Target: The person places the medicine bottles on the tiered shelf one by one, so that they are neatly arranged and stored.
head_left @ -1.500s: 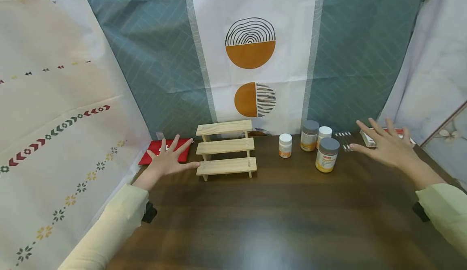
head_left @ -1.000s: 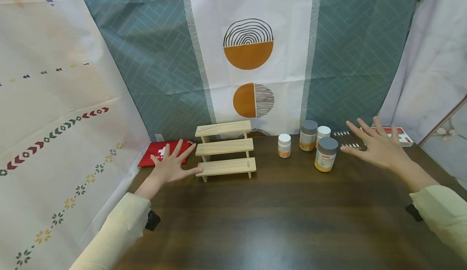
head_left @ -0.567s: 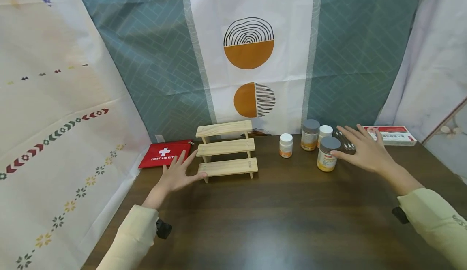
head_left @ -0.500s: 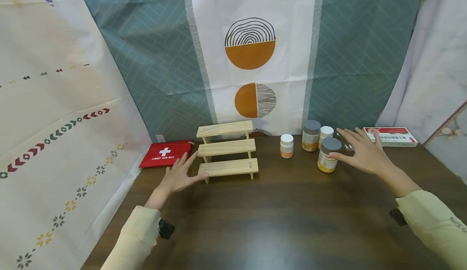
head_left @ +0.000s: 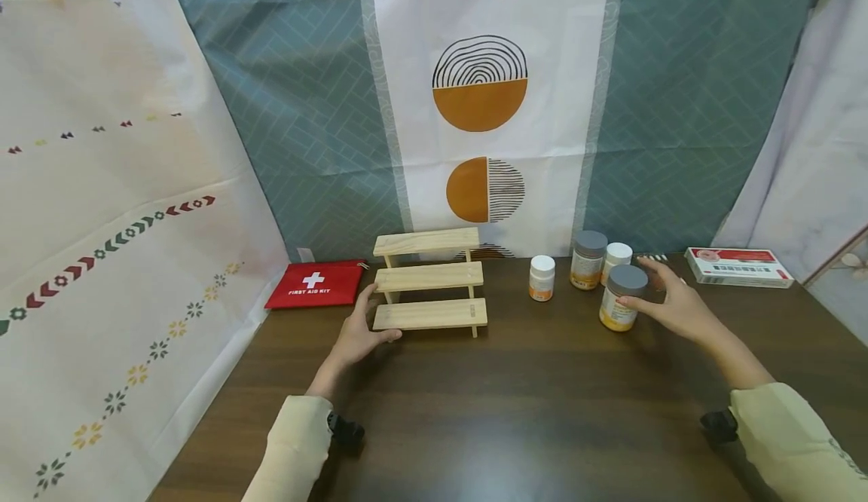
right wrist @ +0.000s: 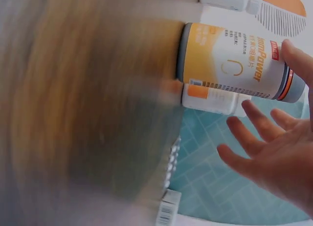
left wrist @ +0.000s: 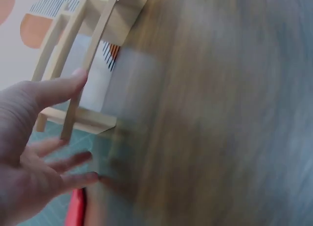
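Note:
A three-step wooden stand (head_left: 430, 313) is on the dark table. My left hand (head_left: 356, 332) is at the left end of its lowest step, thumb in front and fingers behind. In the left wrist view, the thumb of my left hand (left wrist: 29, 162) lies at the step's edge while the other fingers are spread apart. A grey-lidded supplement jar (head_left: 617, 310), with a white and yellow label, stands at the right. Around its right side my right hand (head_left: 678, 310) is spread. The right wrist view shows the thumb beside the jar's (right wrist: 239, 59) lid, the other fingers loosely extended.
A red first aid pouch (head_left: 319, 283) lies left of the stand. Beyond the front jar are another grey-lidded jar (head_left: 586, 261) and a white-capped bottle (head_left: 617, 255). A second white-capped bottle (head_left: 542, 280) stands leftward. At far right lies a red-and-white box (head_left: 739, 267).
Both hands have moved inward and lower: the left from over the red pouch to the stand's left end, the right from near the box to the front jar. Their fingers are less widely spread.

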Demonstrator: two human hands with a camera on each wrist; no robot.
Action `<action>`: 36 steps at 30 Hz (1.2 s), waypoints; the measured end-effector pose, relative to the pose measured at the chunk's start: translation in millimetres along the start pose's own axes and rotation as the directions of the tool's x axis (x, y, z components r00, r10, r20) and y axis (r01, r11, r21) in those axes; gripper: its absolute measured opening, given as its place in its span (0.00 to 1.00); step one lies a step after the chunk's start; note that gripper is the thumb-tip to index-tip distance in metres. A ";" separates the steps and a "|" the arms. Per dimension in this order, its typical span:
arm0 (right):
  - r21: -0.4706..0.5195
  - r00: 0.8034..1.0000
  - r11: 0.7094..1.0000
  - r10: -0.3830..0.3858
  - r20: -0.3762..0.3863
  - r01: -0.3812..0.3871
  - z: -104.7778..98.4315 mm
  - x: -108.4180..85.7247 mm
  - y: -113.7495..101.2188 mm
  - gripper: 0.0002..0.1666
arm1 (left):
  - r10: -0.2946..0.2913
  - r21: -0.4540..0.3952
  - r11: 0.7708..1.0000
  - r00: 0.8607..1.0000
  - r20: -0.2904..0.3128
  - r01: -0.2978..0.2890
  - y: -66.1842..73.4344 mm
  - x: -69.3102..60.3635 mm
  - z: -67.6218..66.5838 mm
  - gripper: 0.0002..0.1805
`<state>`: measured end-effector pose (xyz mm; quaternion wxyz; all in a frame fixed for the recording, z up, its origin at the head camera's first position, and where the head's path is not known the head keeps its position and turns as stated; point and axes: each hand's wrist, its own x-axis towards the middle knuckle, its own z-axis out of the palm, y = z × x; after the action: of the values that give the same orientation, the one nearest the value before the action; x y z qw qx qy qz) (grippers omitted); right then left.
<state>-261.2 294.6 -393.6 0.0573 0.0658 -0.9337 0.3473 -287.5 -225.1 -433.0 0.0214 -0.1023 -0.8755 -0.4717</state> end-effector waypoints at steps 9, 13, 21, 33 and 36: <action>0.180 0.999 0.983 0.036 0.035 -0.042 8.5 2.6 -0.2 0.47 | -0.005 -0.145 0.989 0.994 -0.109 -0.011 -6.7 1.3 17.8 0.56; 0.198 0.999 0.979 0.032 0.027 -0.037 11.5 6.9 -1.3 0.45 | -0.023 -0.205 0.979 0.985 -0.171 -0.013 -15.7 0.2 19.9 0.54; 0.346 0.988 0.927 0.108 0.114 -0.142 12.0 9.7 8.4 0.51 | 0.018 -0.398 0.912 0.979 -0.204 -0.100 -22.3 4.2 21.3 0.48; 0.400 0.989 0.907 0.091 0.113 -0.129 14.5 12.8 20.0 0.48 | 0.048 -0.369 0.925 0.992 -0.117 -0.088 -1.0 -8.0 15.6 0.55; 0.403 0.988 0.905 0.089 0.127 -0.134 16.0 14.3 21.9 0.49 | 0.053 -0.360 0.929 0.992 -0.112 -0.090 -2.0 -8.2 14.9 0.55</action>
<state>-279.8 299.4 -417.5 -0.0270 0.0410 -0.8439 0.5342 -279.1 -215.1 -444.0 0.0632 -0.1127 -0.7664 -0.6292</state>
